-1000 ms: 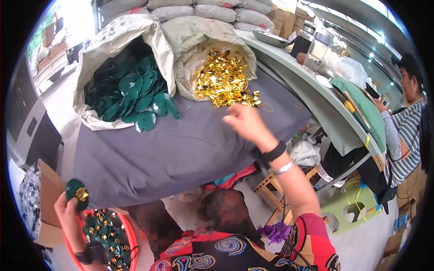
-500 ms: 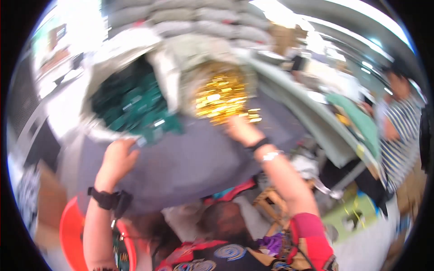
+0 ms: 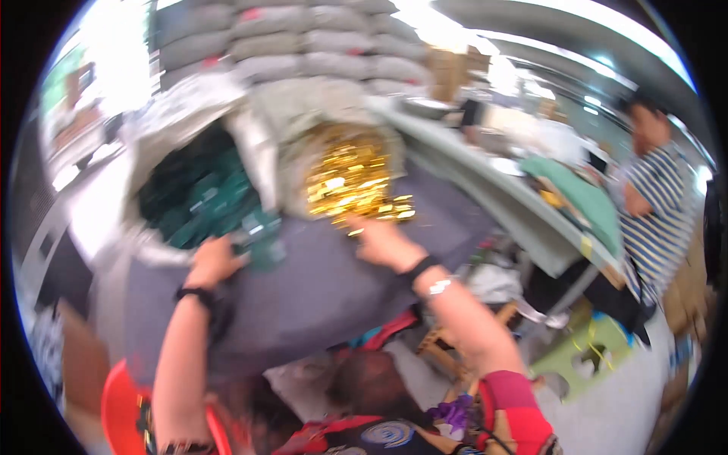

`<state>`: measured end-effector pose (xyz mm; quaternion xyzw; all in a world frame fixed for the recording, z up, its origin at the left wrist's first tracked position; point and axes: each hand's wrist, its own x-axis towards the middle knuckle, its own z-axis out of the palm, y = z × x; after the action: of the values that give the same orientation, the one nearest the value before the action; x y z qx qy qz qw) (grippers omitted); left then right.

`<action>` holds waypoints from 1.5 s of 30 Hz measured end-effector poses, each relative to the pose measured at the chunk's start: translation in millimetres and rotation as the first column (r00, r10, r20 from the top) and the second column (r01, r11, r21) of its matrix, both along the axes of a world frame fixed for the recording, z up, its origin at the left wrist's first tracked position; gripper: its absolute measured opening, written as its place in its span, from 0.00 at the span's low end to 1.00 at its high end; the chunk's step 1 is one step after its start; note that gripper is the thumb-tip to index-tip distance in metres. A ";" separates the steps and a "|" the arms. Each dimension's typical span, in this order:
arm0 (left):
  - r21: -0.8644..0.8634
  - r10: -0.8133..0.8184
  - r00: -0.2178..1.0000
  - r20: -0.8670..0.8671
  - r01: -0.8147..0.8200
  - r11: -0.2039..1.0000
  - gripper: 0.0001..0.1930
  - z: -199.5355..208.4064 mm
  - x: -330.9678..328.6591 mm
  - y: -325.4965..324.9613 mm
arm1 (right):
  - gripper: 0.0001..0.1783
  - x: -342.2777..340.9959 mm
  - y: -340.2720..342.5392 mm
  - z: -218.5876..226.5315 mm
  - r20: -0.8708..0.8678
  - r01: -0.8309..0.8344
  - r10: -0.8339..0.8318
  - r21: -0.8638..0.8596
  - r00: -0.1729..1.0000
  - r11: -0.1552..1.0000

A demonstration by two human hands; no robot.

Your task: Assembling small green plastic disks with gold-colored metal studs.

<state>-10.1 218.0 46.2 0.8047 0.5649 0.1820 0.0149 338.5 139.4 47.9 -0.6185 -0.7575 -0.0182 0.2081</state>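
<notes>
My left hand is at the front lip of a white sack of dark green shiny packets. Its fingers curl together beside a few green packets spilling onto the grey cloth; blur hides what they hold, if anything. To the right, a second pale sack lies open, with shiny gold foil packets heaped in its mouth. My right hand reaches to the front edge of that heap, its fingers pinched on a gold packet there. Dark bands circle both wrists.
A grey cloth-covered table bears both sacks. Behind them rises a stack of full sacks. A red bucket stands at the lower left. On the right, a person in a striped shirt is beside a long table.
The view has shifted, so the sacks sit farther left and slightly lower. My left hand has moved closer to the green packets; my right hand stays at the gold heap's front edge.
</notes>
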 end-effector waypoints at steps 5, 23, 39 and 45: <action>-0.015 -0.039 0.999 0.018 0.039 0.999 0.31 -2.8 7.0 13.7 | 0.30 4.5 -9.1 -5.5 -0.021 -0.071 0.074 0.096 0.997 0.993; -0.380 0.145 0.442 0.885 0.508 0.774 0.15 26.8 25.3 -149.6 | 0.13 -59.1 -84.8 8.3 -0.896 -0.556 0.212 -0.045 0.390 0.830; 0.122 -0.374 0.713 0.593 0.379 0.917 0.11 -12.0 49.8 -208.0 | 0.16 -124.6 -136.4 -28.6 -0.280 -0.455 0.555 0.349 0.784 0.819; 0.114 -0.387 0.817 0.427 0.376 0.920 0.18 -16.1 46.5 -222.5 | 0.09 -124.9 -134.6 -23.6 -0.617 -0.539 0.467 0.080 0.634 0.838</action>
<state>36.4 -4.5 30.1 0.8391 0.3717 0.3597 0.1686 213.5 4.8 24.3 -0.3645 -0.7892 0.2846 0.4042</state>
